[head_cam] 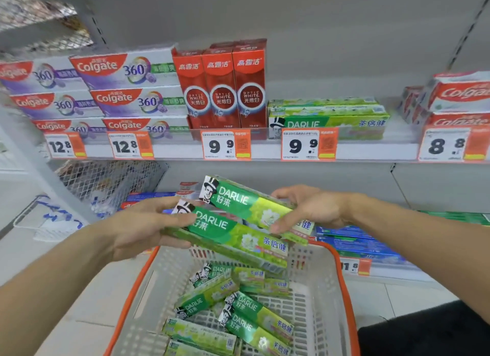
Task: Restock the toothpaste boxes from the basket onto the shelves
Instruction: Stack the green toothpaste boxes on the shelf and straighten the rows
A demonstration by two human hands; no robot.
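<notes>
Back wall: plain grey panel [344,37] behind the racks.
Upright: slotted metal strip [466,29] at far right.
Floor: pale tiles [392,297], lower right.
Left: wire mesh bin [111,180].

A white shelf [265,150] carries stacked green Darlie boxes [328,119]. Touching their left stand upright red boxes [222,90]; farther left, stacked purple Colgate boxes [127,90]. Well right of the Darlie boxes sit red-and-white Colgate boxes [458,101].

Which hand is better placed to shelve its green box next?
Probably the right hand: its green box is the higher one, closer to the matching green stack up on the shelf.
</notes>
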